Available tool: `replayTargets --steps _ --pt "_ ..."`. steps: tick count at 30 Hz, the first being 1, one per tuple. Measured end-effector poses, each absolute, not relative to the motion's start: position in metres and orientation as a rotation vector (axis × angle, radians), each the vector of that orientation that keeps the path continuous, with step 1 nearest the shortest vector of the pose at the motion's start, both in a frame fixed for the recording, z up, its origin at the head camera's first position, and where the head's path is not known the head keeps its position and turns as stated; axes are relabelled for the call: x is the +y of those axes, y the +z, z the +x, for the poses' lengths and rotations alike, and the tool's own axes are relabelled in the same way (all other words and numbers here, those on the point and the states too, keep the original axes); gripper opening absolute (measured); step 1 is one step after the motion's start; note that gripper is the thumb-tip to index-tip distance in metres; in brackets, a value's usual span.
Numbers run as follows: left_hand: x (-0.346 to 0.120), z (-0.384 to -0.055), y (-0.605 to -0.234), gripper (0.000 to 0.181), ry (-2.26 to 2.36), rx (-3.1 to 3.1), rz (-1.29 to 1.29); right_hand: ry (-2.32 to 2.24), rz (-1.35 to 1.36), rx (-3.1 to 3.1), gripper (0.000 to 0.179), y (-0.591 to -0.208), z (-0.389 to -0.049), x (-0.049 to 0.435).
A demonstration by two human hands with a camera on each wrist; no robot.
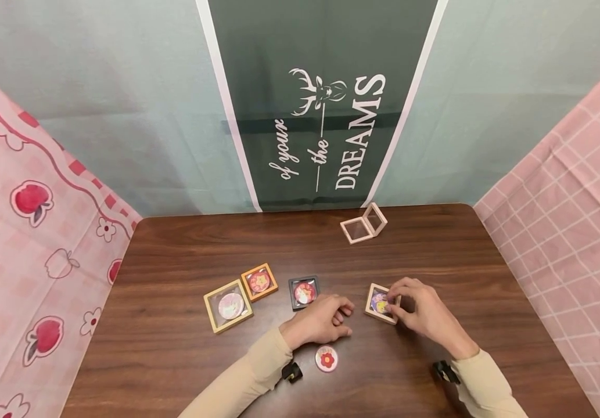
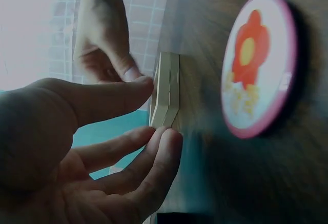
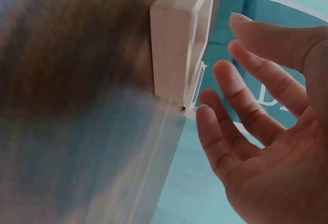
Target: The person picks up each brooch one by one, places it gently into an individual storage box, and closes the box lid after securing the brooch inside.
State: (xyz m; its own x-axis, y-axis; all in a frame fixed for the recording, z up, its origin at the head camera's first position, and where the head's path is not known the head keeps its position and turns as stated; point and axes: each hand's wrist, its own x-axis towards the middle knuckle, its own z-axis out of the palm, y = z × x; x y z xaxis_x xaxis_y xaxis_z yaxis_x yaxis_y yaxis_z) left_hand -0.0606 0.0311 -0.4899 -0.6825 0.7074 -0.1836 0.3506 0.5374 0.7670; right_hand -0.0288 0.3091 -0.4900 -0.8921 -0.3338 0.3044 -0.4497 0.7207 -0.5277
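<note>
A light wooden display frame (image 1: 369, 299) lies right of centre on the table, with a round purple-and-yellow badge (image 1: 380, 303) inside. Over its right edge is my right hand (image 1: 425, 310); in the right wrist view the fingers (image 3: 233, 83) are loosely bent, with a gap to the wooden side. My left hand (image 1: 320, 319) hovers left of this frame, thumb and fingers apart and nothing between them. Just below that hand lies a round pink-rimmed badge (image 1: 326, 359) with a red flower. A black frame (image 1: 293, 296) holding a red badge is partly covered by the left hand.
An orange frame (image 1: 247, 285) and a larger gold frame (image 1: 211, 310), each with a round badge inside, lie at the left. Near the table's back edge stands a pale hinged frame (image 1: 357, 230), its lid raised. Fabric hangs behind and on both sides.
</note>
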Motion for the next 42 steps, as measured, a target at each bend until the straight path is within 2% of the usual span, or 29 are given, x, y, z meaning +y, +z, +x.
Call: replayTargets --steps 5,15,31,42 --pt "0.018 -0.051 -0.49 0.037 0.897 2.333 0.947 0.903 0.593 -2.72 0.023 -0.484 -0.045 0.314" --pt "-0.008 -0.027 -0.481 0.042 0.607 2.453 1.015 0.937 0.359 -2.74 0.02 -0.475 -0.077 0.32" --pt "-0.018 -0.017 -0.494 0.042 0.668 2.479 1.026 1.201 0.007 -2.731 0.043 -0.484 -0.138 0.322" --pt "-0.023 -0.015 -0.496 0.035 0.728 2.457 1.066 1.335 -0.178 -2.76 0.043 -0.498 -0.168 0.32"
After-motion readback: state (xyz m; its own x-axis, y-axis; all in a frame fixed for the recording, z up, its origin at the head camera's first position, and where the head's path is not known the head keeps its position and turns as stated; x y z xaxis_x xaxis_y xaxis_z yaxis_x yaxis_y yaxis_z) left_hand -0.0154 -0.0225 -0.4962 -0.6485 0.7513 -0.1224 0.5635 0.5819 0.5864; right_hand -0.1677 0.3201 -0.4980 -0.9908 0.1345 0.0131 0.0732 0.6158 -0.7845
